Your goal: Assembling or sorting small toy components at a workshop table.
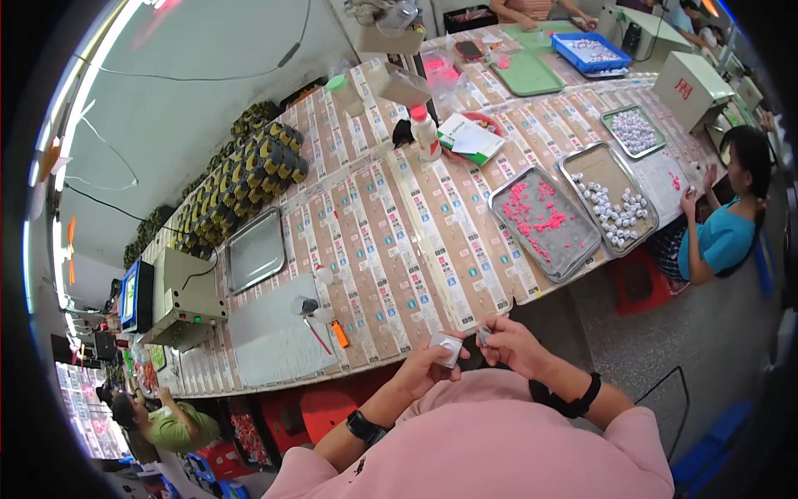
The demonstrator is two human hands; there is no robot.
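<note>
My left hand [420,371] is closed around a small white square piece [447,350], whose exact kind I cannot make out. It is held just off the near edge of the table, in front of my pink shirt. Close beside it on the right, my right hand [517,349] pinches a small grey piece [484,336], too small to name. A little space separates the two hands. On the table to their left lie an orange-handled tool [340,334], a thin red stick [317,336] and a small dark-topped container [304,306].
The long patterned table [374,249] bears a tray of pink pieces [544,223], a tray of white pieces [611,200] and a bare metal tray [256,252]. A co-worker in blue [723,233] sits right; another in green [174,424] sits left. Red stools [324,412] stand below.
</note>
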